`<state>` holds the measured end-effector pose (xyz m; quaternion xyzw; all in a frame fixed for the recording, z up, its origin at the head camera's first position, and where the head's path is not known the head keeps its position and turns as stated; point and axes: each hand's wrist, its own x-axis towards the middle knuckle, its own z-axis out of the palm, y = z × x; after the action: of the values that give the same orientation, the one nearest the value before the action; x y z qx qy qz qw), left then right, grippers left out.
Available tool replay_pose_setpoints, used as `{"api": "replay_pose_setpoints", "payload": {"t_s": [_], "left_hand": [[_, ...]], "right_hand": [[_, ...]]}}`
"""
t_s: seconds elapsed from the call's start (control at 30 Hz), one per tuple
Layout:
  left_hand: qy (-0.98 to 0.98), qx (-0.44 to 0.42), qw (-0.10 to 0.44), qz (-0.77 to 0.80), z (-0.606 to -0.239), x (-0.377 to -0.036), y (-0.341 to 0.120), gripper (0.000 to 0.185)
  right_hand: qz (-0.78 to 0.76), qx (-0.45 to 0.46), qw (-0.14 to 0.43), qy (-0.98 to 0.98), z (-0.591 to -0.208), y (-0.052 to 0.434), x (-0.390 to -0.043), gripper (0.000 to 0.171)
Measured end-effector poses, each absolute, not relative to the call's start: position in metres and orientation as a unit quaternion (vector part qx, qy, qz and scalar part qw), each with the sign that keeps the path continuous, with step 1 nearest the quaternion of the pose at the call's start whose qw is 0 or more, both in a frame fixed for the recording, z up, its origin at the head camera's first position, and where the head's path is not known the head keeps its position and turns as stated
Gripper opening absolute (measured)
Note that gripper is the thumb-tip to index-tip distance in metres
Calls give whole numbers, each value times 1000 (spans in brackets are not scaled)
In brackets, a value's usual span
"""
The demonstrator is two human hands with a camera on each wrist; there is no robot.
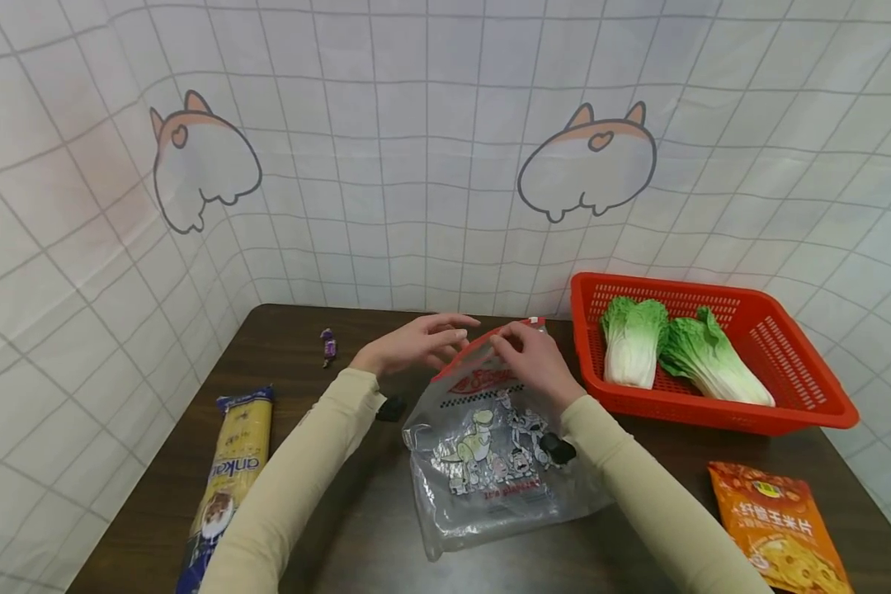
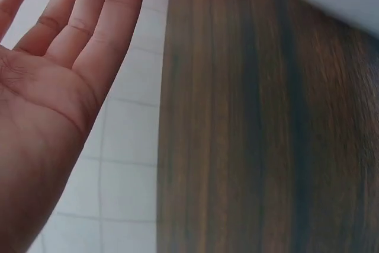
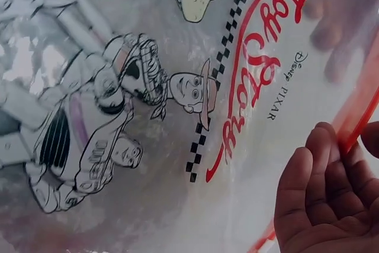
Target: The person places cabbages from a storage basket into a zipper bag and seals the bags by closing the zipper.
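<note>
Currently the right hand [image 1: 536, 360] pinches the red zip strip of the clear printed bag [image 1: 490, 445] — fingers curled on the seal at its far edge. Left hand [image 1: 416, 344] hovers just beside the strip, fingers spread, holding nothing. Bag lies mid-table [image 1: 341, 511], left of the red basket [image 1: 809, 404]. Judged step: working the seal; next move likely needs the left hand gripping the opposite lip.

The clear bag [image 1: 490, 445] carries black-and-white cartoon figures, a checkered band and red script – its seal strip red too. Right of the bag, a red basket [image 1: 802, 404] holds green-and-white cabbages [image 1: 634, 342]; the table [image 1: 371, 528] is dark brown woodgrain.
</note>
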<state>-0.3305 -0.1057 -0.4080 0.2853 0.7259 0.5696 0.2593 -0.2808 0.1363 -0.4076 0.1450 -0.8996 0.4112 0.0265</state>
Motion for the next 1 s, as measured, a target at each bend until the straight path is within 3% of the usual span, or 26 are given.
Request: {"api": "replay_pose_setpoints", "payload": {"t_s": [0.27, 0.5, 0.63, 0.73, 0.83, 1.0], "left_hand": [[761, 334, 238, 502, -397, -329, -92, 44], [847, 275, 120, 439, -386, -329, -95, 32], [886, 201, 74, 410, -368, -329, -97, 36], [910, 192, 39, 366, -348, -324, -93, 36], [930, 213, -55, 293, -317, -309, -83, 32], [902, 258, -313, 148, -271, -266, -49, 27]], "right_hand": [[409, 173, 15, -896, -394, 124, -273, 15], [396, 156, 30, -905, -384, 130, -269, 20], [368, 145, 44, -917, -376, 134, -270, 29], [336, 165, 62, -925, -368, 135, -271, 34], [308, 207, 100, -923, -361, 135, -273, 34], [328, 257, 148, -897, -352, 130, -281, 42]]}}
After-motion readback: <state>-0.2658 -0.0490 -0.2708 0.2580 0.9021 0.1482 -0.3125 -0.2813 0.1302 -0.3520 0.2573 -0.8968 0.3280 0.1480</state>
